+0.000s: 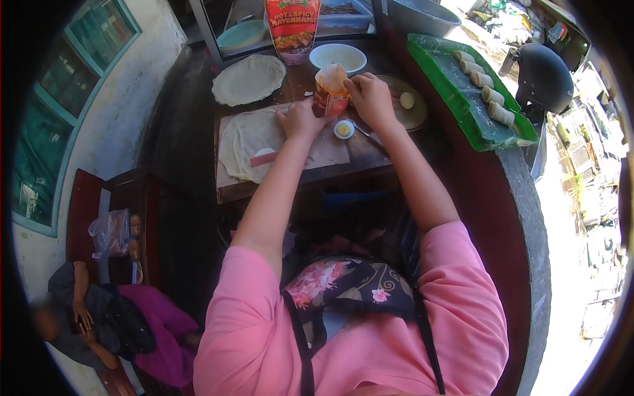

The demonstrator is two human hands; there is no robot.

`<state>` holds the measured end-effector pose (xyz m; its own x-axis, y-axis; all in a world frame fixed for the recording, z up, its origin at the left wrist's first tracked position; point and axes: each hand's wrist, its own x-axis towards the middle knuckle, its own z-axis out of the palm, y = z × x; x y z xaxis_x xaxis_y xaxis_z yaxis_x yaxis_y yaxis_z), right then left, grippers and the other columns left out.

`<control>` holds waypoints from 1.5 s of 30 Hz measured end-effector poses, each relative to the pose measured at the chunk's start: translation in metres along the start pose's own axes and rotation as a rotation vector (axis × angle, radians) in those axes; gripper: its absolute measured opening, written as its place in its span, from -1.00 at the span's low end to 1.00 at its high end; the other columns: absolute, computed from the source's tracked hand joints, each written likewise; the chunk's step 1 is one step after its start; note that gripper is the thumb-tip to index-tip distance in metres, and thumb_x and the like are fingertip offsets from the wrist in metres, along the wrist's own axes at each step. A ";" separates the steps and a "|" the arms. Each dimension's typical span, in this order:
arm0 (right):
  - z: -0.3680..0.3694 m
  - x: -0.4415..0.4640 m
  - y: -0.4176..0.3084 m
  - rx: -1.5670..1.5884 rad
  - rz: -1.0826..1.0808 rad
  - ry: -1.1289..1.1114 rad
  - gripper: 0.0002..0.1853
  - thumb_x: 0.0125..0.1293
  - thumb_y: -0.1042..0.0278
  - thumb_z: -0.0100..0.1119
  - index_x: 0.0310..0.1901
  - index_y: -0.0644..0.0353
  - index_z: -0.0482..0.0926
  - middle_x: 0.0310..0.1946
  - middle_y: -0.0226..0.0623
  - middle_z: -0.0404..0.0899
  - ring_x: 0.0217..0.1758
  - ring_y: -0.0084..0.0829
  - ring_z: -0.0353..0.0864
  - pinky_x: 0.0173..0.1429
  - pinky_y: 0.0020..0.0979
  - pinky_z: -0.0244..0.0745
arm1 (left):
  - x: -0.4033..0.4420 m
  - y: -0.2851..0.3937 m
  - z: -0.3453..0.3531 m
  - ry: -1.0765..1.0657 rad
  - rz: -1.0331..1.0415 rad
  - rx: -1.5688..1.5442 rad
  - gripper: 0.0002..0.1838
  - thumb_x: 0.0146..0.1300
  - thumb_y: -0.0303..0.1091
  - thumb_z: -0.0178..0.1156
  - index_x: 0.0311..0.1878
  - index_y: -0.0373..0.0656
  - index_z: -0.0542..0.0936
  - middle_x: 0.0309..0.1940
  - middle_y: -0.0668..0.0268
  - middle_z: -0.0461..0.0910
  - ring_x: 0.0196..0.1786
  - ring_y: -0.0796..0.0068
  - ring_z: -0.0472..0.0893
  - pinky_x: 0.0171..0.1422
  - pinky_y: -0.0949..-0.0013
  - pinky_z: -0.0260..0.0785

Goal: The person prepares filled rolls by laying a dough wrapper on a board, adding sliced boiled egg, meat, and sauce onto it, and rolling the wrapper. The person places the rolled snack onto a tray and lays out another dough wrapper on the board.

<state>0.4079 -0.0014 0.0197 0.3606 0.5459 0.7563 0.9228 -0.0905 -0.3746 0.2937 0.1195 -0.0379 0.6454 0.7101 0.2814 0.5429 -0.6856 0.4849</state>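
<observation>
In the head view, a person's left hand [300,122] grips the side of an open red-orange packet [332,104] above the table [231,193]; the right hand [371,99] pinches its rim. The packet's print is too small to read. Behind it, a red pouch [292,30] reads "Hot & Spicy Mayonnaise". Half an egg [344,129] sits between the forearms.

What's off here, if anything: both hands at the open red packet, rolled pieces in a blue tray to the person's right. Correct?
Not quite: the tray is green, not blue, as the head view shows. The rest stands: left hand and right hand at the open red packet, rolled pieces in the tray to the person's right.
</observation>
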 end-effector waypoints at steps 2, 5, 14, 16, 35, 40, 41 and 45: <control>-0.010 0.002 -0.010 0.267 0.409 -0.124 -0.76 0.30 0.29 0.17 -0.33 0.34 0.64 -0.53 -0.21 0.53 -0.44 -0.38 0.58 -0.38 -0.33 0.48 | 0.002 -0.004 0.002 0.004 0.002 -0.006 -0.45 -0.19 0.15 0.47 -0.09 0.15 0.67 -0.24 0.43 0.71 -0.02 0.39 0.64 0.38 -0.32 -0.09; -0.001 -0.006 -0.005 0.617 0.744 -0.097 -0.72 0.36 0.30 0.09 -0.33 0.38 0.63 -0.54 -0.30 0.51 -0.45 -0.53 0.55 -0.44 -0.41 0.51 | 0.003 -0.010 0.003 0.024 -0.005 0.001 -0.49 -0.19 0.19 0.46 -0.19 0.12 0.68 -0.27 0.38 0.69 0.00 0.35 0.62 0.39 -0.36 -0.12; -0.003 -0.021 0.002 1.243 1.014 0.299 -0.76 0.40 0.31 0.06 -0.17 0.36 0.55 -0.44 -0.32 0.46 -0.42 -0.51 0.50 -0.29 -0.41 0.63 | -0.004 -0.010 -0.015 0.103 -0.025 0.102 -0.54 -0.08 0.10 0.41 -0.13 0.09 0.68 -0.23 0.38 0.69 0.02 0.36 0.61 0.37 -0.42 -0.17; -0.013 -0.014 -0.015 1.240 0.939 0.274 -0.76 0.40 0.31 0.06 -0.18 0.36 0.55 -0.41 -0.31 0.47 -0.39 -0.52 0.51 -0.28 -0.42 0.63 | -0.013 -0.014 -0.018 0.163 -0.027 0.055 -0.59 -0.03 0.03 0.39 -0.14 0.06 0.68 -0.22 0.37 0.68 0.03 0.36 0.60 0.36 -0.46 -0.17; -0.001 -0.078 -0.103 0.426 -0.280 -0.258 -0.85 0.19 0.53 0.25 -0.19 0.22 0.62 -0.30 -0.20 0.54 -0.33 -0.25 0.59 -0.27 -0.34 0.50 | -0.175 -0.099 -0.093 0.586 0.096 -0.282 -0.78 0.04 -0.64 0.18 -0.20 -0.25 0.62 -0.27 0.21 0.63 -0.14 0.26 0.61 0.03 0.30 0.42; -0.006 -0.072 -0.089 0.636 0.130 -0.189 -0.85 0.33 0.42 0.17 -0.18 0.30 0.62 -0.33 -0.25 0.56 -0.33 -0.45 0.59 -0.31 -0.46 0.50 | -0.166 -0.096 -0.086 0.496 0.230 -0.277 -0.75 -0.02 -0.64 0.19 -0.22 -0.23 0.63 -0.21 0.20 0.64 -0.08 0.17 0.60 0.06 0.24 0.40; -0.003 -0.071 -0.083 0.745 0.290 -0.177 -0.83 0.36 0.39 0.14 -0.17 0.33 0.62 -0.34 -0.26 0.56 -0.33 -0.47 0.59 -0.31 -0.47 0.51 | -0.166 -0.094 -0.086 0.489 0.229 -0.263 -0.75 -0.02 -0.64 0.19 -0.22 -0.23 0.63 -0.21 0.20 0.64 -0.08 0.18 0.60 0.06 0.25 0.40; -0.007 -0.046 -0.053 1.217 0.825 -0.012 -0.70 0.43 0.25 0.06 -0.10 0.37 0.59 -0.36 -0.25 0.52 -0.35 -0.53 0.54 -0.33 -0.51 0.54 | -0.164 -0.091 -0.086 0.479 0.229 -0.248 -0.78 -0.02 -0.63 0.19 -0.25 -0.23 0.63 -0.23 0.20 0.65 -0.09 0.19 0.61 0.05 0.25 0.41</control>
<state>0.3433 -0.0277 0.0084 0.7102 0.6959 0.1067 -0.2223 0.3654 -0.9039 0.0924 0.0798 -0.0570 0.3857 0.5812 0.7166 0.2394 -0.8131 0.5306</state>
